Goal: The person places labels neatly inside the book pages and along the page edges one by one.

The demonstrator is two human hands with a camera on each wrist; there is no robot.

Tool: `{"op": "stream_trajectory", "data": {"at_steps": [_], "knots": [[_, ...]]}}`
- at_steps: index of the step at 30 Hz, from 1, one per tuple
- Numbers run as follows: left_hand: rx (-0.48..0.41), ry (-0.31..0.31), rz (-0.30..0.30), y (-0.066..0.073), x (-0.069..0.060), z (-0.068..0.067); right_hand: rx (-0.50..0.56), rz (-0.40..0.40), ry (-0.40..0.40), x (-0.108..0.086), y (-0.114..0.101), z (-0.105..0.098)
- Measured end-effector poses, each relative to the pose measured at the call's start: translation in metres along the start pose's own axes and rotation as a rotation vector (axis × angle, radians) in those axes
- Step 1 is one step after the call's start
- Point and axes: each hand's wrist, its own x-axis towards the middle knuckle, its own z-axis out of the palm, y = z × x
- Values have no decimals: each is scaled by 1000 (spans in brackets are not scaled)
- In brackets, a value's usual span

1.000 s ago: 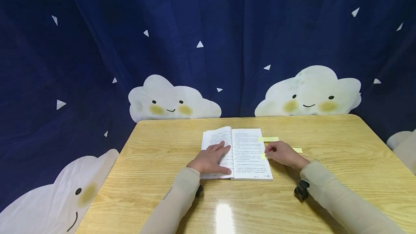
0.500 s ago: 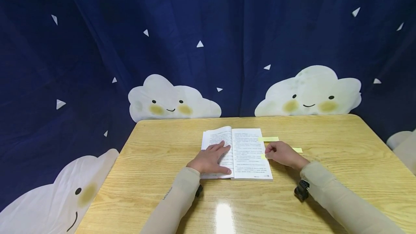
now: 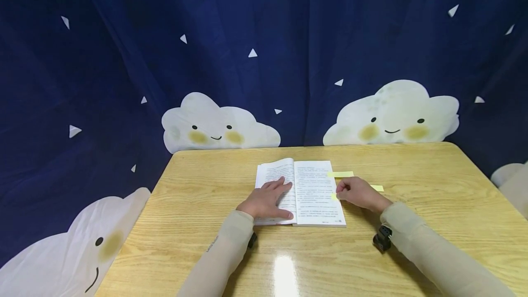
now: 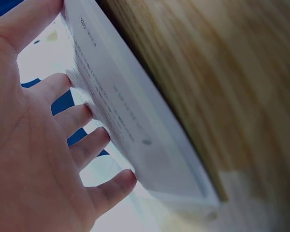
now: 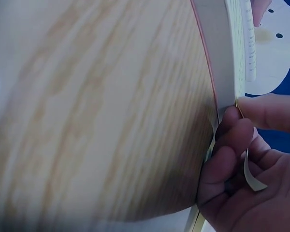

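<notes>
An open book [image 3: 315, 212] with printed pages lies on the wooden table. On its left page rests my left hand [image 3: 265, 201], fingers spread; the left wrist view shows its fingertips touching the paper [image 4: 150, 150]. At the outer edge of the right page, my right hand [image 3: 360, 194] pinches a yellow sticky strip [image 3: 333, 197] between thumb and forefinger. The curled tail of a strip [image 5: 253, 176] hangs by the palm in the right wrist view. Higher up, another yellow strip [image 3: 342, 174] sticks out past the page edge.
More yellow strip [image 3: 377, 188] shows behind the right hand; where it is attached is hidden. The wooden table [image 3: 206, 187] extends on both sides of the book. A dark blue curtain [image 3: 231, 22] with clouds hangs behind the table's far edge.
The head view has tilted down very slightly. Both hands, the book and the strips keep their places.
</notes>
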Motion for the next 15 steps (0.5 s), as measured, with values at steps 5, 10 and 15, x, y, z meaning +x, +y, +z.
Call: {"op": "stream_trajectory", "data": {"at_steps": [5, 10, 15], "knots": [[-5, 1, -7, 0, 1, 0, 9, 2, -3, -1, -2, -2], [-9, -1, -7, 0, 1, 0, 21, -2, -2, -3, -4, -2], [0, 3, -5, 0, 1, 1, -4, -26, 15, -2, -2, -1]]}}
